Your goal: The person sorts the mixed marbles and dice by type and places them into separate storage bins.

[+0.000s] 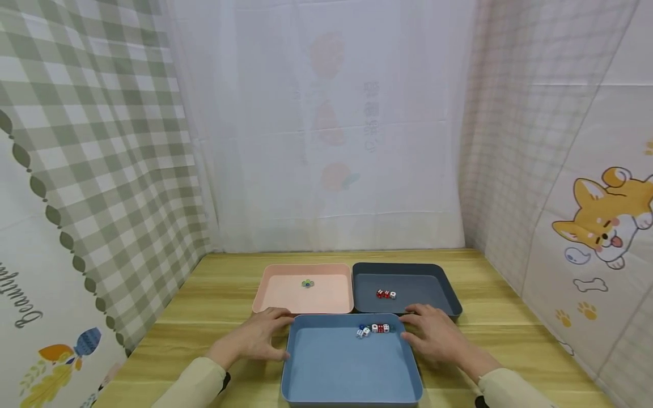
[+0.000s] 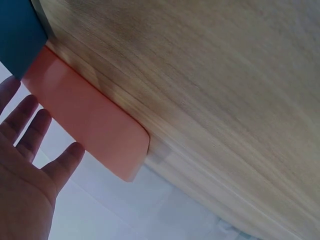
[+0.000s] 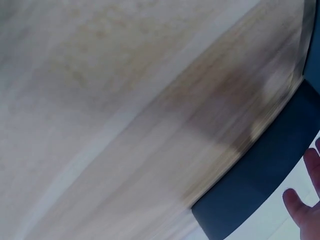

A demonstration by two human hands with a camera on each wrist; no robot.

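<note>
Flanking the blue tray (image 1: 347,368): we see the left hand (image 1: 255,337) on its L side, the right hand (image 1: 439,334) on its R, both near the far corners; whether they touch the rim, we can't tell.
L fingers (image 2: 36,132): spread apart, thumb well out.
R fingers: also apart, slightly bent, thumb twd the tray.
Blue tray spot: front ctr of the tabletop (image 1: 510,351), nearest us.
Dice, blue tray: we spot a row of 3 (image 1: 380,328) (white, red, white) at the far R, w/ a small clear/blue/white cluster (image 1: 363,331) just L of it.
Pink tray (image 1: 285,297): behind, L; small green piece (image 1: 308,283) w/ dark ctr approx. mid.
Dark tray (image 1: 418,280): behind, R, just beside pink; short row of red & white dice (image 1: 386,294).
Sleeves (image 1: 199,379): cream, dark band at each wrist.
Curtains (image 1: 331,113): white at back, green check L, cartoon dog R.
</note>
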